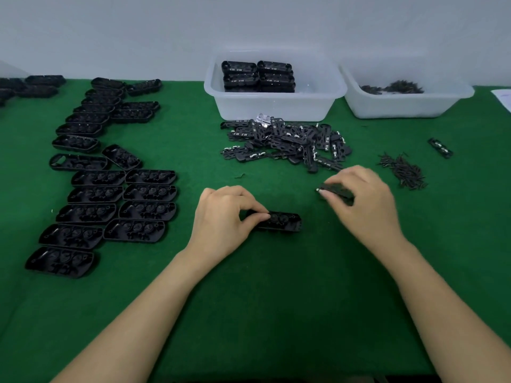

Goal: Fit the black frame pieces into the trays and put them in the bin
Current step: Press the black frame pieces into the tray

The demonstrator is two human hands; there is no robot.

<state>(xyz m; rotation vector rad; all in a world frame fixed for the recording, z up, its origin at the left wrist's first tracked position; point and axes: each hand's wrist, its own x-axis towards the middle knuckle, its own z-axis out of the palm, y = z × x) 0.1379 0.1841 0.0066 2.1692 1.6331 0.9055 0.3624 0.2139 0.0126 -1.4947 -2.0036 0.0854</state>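
Note:
A black tray (284,221) lies on the green table at the centre. My left hand (224,217) pinches its left end between thumb and fingers. To the right and slightly higher, my right hand (365,200) grips a black frame piece (336,192), held above the cloth. A heap of black frame pieces (287,143) lies behind the hands. Beyond it stands a clear bin (276,106) with several filled trays (258,77) stacked inside. Many empty trays (110,194) lie in rows on the left.
A second clear bin (401,106) at the back right holds small dark parts. A pile of black screws (405,172) lies right of my right hand, with one lone frame piece (440,147) beyond it. A white sheet (503,98) sits at the right edge.

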